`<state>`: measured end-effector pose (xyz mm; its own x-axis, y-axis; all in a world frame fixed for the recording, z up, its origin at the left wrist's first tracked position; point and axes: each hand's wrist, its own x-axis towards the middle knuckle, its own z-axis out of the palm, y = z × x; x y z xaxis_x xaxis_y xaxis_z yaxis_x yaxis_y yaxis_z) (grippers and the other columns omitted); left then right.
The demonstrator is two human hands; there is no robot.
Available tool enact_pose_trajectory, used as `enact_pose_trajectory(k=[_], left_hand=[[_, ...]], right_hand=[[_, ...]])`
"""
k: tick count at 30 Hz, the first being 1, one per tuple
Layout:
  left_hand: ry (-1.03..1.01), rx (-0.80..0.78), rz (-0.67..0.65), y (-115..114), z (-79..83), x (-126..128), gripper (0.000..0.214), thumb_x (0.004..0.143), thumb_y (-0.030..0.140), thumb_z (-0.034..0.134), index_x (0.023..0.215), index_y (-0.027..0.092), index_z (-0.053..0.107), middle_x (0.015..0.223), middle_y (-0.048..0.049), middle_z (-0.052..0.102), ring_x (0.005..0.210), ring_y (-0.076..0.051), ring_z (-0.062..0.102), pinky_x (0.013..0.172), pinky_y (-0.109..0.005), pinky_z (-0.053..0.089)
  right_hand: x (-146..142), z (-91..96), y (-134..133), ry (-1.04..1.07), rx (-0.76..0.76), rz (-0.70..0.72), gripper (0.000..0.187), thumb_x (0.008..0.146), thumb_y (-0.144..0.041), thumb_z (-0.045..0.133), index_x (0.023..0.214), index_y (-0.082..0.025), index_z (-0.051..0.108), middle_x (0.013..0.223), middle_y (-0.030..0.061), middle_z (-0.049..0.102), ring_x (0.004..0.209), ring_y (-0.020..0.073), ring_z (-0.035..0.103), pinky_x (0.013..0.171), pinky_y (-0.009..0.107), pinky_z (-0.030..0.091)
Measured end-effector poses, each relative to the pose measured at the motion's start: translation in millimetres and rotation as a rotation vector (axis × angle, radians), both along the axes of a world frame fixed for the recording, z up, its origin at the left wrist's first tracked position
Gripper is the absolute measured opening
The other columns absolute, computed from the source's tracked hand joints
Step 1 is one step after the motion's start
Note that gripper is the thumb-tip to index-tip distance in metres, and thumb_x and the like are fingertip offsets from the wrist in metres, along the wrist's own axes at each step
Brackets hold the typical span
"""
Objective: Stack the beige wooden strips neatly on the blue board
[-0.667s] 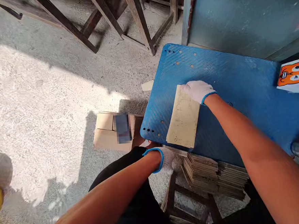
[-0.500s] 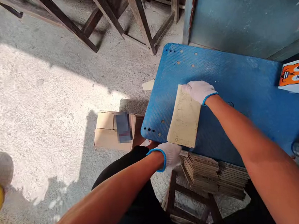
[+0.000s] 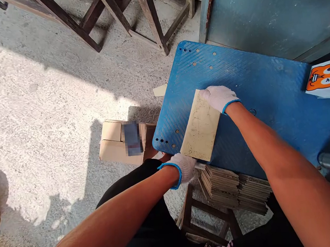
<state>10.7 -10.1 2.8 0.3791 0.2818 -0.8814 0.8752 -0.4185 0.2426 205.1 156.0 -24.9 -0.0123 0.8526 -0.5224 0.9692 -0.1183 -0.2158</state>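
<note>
A tan, speckled rectangular board lies lengthwise over the blue tabletop, its near end reaching the table edge. My right hand, in a white knit glove with blue trim, is closed on the board's far right corner, fingers partly hidden. At the near left corner, my left hand, gloved alike, grips the board with its fingers tucked underneath and out of sight. Just below the table edge, beside my left hand, are stacks of similar thin brown boards.
A wooden stool stands under the near table edge. A cardboard box with a blurred dark item on it sits on the floor to the left. An orange cartoon picture is at the table's right. Wooden frames stand behind.
The whole view has shifted slightly, so everything appears a little further up and left. Both hands keep their hold on the board, which has hardly moved on the table.
</note>
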Motion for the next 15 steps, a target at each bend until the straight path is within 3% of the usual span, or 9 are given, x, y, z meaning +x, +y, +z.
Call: enact_pose_trajectory(k=[8,15], left_hand=[[0.01,0.023,-0.078,-4,5.9,3,0.084,0.08,0.042,0.071,0.153,0.021,0.036,0.149,-0.0267,0.043,0.12,-0.046,0.056,0.087,-0.057,0.053],[0.026,0.005,-0.068,-1,3.7,2,0.092,0.076,0.036,0.075,0.156,0.026,0.029,0.152,-0.0226,0.042,0.121,-0.046,0.056,0.088,-0.056,0.053]], right_hand=[[-5,2.0,-9,0.008,0.018,-0.013,0.069,0.099,-0.064,0.02,0.114,-0.016,0.067,0.116,0.0201,0.068,0.106,0.0339,0.065,0.087,0.046,0.047],[-2,0.7,-10,0.074,0.05,-0.037,0.064,0.098,-0.063,0.025,0.115,-0.017,0.066,0.115,0.019,0.068,0.106,0.0353,0.063,0.09,0.049,0.047]])
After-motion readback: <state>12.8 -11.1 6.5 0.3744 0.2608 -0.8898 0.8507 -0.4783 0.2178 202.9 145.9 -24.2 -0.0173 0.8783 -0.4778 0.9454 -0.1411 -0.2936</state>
